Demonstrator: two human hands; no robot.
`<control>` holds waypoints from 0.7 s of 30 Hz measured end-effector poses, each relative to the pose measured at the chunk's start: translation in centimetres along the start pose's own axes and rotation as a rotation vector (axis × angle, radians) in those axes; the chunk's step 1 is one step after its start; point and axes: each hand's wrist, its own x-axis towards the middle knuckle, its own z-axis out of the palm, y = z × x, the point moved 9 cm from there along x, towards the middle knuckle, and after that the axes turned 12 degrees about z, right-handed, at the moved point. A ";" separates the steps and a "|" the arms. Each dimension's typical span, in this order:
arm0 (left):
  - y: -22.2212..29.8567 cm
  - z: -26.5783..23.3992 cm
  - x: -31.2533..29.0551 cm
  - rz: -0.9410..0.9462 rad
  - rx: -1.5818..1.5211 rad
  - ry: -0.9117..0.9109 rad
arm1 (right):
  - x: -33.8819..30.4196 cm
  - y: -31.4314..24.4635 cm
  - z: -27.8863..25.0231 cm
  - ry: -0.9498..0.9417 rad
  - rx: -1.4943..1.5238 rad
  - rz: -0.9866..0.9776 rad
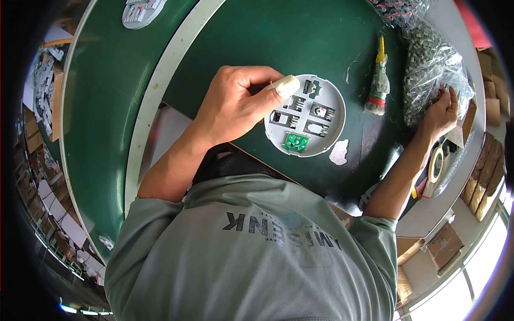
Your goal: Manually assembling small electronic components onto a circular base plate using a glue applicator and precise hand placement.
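My left hand (235,104) grips the upper left rim of a round white plastic housing (336,115); a pale wrap covers its thumb. Recesses in the housing hold metal contact pieces, and a small green circuit board (296,142) sits near its lower edge. At the right, my right hand (442,112) is over a clear plastic bag (428,64) full of small grey parts. Its fingertips are pinched together, perhaps round a tiny piece too small to make out. Between the hands and farther off lies an electric screwdriver-like tool (379,85) with a wrapped body and yellow tip.
Another bag of small parts (399,9) lies at the far right. A roll of tape (435,165) is by my right forearm. A torn white scrap (339,152) lies on the green tabletop (278,32). On the green surface at left is another white housing (142,12).
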 end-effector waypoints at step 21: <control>0.2 -0.1 -0.4 0.074 -0.001 0.035 | -1.4 -1.8 0.0 0.043 -0.142 -0.094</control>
